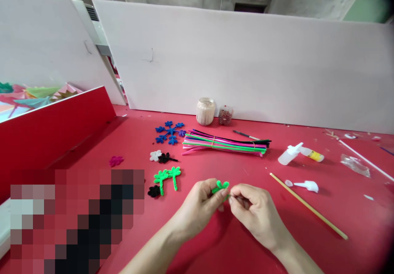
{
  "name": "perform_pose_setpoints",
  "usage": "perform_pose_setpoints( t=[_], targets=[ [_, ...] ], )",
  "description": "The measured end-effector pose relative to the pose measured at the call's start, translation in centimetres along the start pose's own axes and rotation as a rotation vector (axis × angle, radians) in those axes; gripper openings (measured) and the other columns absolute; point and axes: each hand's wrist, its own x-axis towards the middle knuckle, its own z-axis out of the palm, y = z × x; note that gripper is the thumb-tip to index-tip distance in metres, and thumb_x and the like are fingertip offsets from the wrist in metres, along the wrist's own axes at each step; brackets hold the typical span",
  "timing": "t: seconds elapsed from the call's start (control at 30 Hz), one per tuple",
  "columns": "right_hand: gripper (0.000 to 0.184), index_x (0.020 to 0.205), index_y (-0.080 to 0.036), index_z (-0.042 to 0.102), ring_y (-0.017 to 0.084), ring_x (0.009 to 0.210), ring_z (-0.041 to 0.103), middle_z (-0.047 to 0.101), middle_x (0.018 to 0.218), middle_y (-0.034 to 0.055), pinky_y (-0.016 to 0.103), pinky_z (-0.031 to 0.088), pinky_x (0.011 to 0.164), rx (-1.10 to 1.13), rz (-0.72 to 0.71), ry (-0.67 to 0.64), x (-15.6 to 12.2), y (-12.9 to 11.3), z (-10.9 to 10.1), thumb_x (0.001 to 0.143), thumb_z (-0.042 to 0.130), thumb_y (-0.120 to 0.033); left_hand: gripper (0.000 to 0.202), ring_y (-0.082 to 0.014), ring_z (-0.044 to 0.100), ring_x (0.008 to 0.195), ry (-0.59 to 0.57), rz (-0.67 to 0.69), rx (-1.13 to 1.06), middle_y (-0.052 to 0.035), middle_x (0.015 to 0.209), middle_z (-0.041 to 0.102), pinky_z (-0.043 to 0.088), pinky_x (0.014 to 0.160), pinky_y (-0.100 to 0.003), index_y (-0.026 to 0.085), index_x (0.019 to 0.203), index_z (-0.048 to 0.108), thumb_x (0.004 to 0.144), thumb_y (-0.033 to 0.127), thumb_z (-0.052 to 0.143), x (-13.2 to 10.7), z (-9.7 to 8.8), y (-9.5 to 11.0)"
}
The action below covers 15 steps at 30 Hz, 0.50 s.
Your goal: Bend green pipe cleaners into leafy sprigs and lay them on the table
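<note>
Left hand point(198, 206): thumb and forefinger closed, pinching the green piece.
Green piece point(222, 185): fuzzy and looped, held up between the hands, above the front of the red table point(203, 245).
Right hand point(260, 214): fingertips drawn together at the piece's right end; they seem to grip it, though that spot is too small and covered to be sure.
Green flowers point(161, 177): two, with stems, side by side left of the hands, a black flower point(154, 191) just beside the nearer one.
Pink flower point(116, 160): farther left, well apart.
Blue flowers point(171, 131): clustered behind the green ones.
Pipe cleaners point(226, 143): a banded bundle in mixed colours, beyond the hands.
Stick point(309, 206): lying slantwise, right of the right hand.
</note>
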Motion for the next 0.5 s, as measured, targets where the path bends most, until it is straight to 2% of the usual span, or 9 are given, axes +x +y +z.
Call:
perform_pose_setpoints(
  t=[0.27, 0.5],
  targets=[
    [0.016, 0.064, -0.017, 0.048, 0.009, 0.048, 0.033, 0.037, 0.053, -0.0048, 0.019, 0.030, 0.044, 0.242, 0.153, -0.012, -0.13, 0.39, 0.40, 0.079, 0.045, -0.023, 0.024, -0.0055, 0.032, 0.051, -0.017, -0.148, -0.074, 0.0050, 0.056, 0.041, 0.025, 0.049, -0.019, 0.015, 0.068, 0.049, 0.077, 0.037, 0.049, -0.11, -0.72, -0.16],
    [0.017, 0.063, -0.016, 0.049, 0.009, 0.047, 0.033, 0.040, 0.052, -0.0044, 0.020, 0.030, 0.044, 0.329, 0.190, -0.009, -0.07, 0.51, 0.68, 0.078, 0.047, -0.023, 0.024, -0.0062, 0.036, 0.052, -0.037, -0.143, -0.051, 0.0035, 0.055, 0.046, 0.026, 0.049, -0.019, 0.014, 0.068, 0.051, 0.077, 0.036, 0.050, -0.06, -0.83, -0.06]
  ],
)
